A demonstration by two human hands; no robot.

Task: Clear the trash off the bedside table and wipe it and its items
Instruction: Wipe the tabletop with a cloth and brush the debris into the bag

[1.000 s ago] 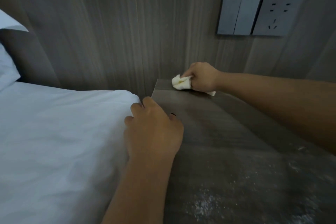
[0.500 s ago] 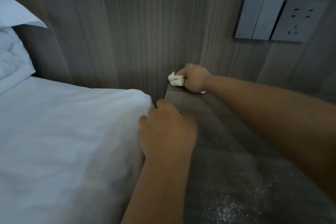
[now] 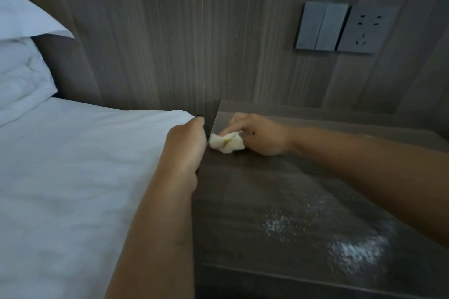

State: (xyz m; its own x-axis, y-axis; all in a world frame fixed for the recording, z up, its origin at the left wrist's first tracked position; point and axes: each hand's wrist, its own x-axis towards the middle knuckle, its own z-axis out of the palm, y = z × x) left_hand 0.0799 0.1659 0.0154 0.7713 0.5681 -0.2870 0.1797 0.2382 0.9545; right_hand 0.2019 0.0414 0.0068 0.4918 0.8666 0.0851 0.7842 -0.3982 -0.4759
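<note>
On the bedside table (image 3: 279,192), near its left edge, lies a crumpled white cloth (image 3: 227,144) with a yellow streak, pinched under the curled fingers of the right hand (image 3: 261,135). Left hand (image 3: 185,147) rests at the table's edge against the white bedsheet (image 3: 73,165), fingers curled; what they hold cannot be told. White specks (image 3: 352,250) dust the near tabletop.

Both forearms are bare up to the frame's edge, no sleeve showing. The left hand (image 3: 185,147) and right hand (image 3: 261,135) wear no gloves (no rings or watch visible either).
</note>
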